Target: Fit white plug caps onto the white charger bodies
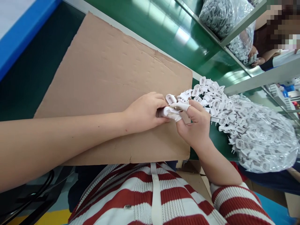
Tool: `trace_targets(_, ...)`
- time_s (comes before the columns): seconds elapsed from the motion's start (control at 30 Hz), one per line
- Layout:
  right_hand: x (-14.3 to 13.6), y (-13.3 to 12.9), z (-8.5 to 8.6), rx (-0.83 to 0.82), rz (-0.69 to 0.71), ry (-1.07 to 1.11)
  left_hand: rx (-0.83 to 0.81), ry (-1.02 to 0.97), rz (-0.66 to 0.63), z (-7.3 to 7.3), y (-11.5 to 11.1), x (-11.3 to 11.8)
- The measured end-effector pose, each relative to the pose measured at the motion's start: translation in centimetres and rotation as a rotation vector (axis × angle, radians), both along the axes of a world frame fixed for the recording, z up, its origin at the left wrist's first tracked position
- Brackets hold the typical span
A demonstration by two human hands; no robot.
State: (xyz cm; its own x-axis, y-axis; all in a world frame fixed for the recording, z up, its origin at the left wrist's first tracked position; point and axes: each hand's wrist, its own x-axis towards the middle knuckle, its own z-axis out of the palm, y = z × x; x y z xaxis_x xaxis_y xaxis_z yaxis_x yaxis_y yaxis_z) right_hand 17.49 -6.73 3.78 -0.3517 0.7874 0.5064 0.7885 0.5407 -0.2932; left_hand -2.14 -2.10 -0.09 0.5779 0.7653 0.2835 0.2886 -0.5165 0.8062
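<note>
One white plastic part (166, 111), gripped by left hand (147, 110) and pinched from the right by right hand (197, 122), white covers (183, 106) on right thumb and forefinger. Shape hard to call, fingers hide most of it. Cardboard (112, 68) under left hand; loose white parts (214, 98) just past right hand, clear bag (269, 134) of more farther right.

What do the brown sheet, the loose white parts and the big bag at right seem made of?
Sheet: cardboard, matte, with creases and ragged edges.
Parts: probably hard plastic, smooth, judging by their uniform moulded shapes.
Bag: likely thin clear plastic, glossy; its wrinkles catch light.
</note>
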Motion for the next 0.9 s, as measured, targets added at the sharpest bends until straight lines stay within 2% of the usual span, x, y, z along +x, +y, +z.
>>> trace_targets(0.13, 0.2, -0.2, -1.2, -0.083, -0.011, 0.192, -0.002, 0.006, -0.017, 0.3, -0.1, -0.4)
trace_targets(0.23, 0.4, -0.2, -1.7, -0.200, 0.047, 0.267, -0.029, -0.006, 0.004, 0.5, -0.4, -0.6)
trace_targets(0.3, 0.5, -0.2, -1.8, -0.217, 0.075, 0.296, -0.042, -0.048, 0.024, 0.6, -0.6, -0.6)
trace_targets(0.4, 0.6, -0.3, -1.7, -0.160, 0.074, 0.362, -0.033, -0.193, -0.004, 1.1, -0.7, -0.8)
trace_targets(0.5, 0.7, -0.7, -1.6, -0.050, 0.035, 0.359, -0.050, -0.314, -0.151, 1.6, -0.6, -1.1)
trace_targets(0.6, 0.5, -1.1, -1.5, 0.057, -0.010, 0.318, -0.045, -0.337, -0.268, 1.8, -0.8, -1.3)
trace_targets(0.77, -0.3, -1.6, -1.5, 0.173, -0.022, 0.317, -0.080, -0.371, -0.265, 1.1, -1.9, -0.7)
trace_targets(0.9, -0.9, -2.0, -1.6, 0.267, -0.040, 0.251, -0.110, -0.450, -0.214, 0.8, -2.7, -0.1)
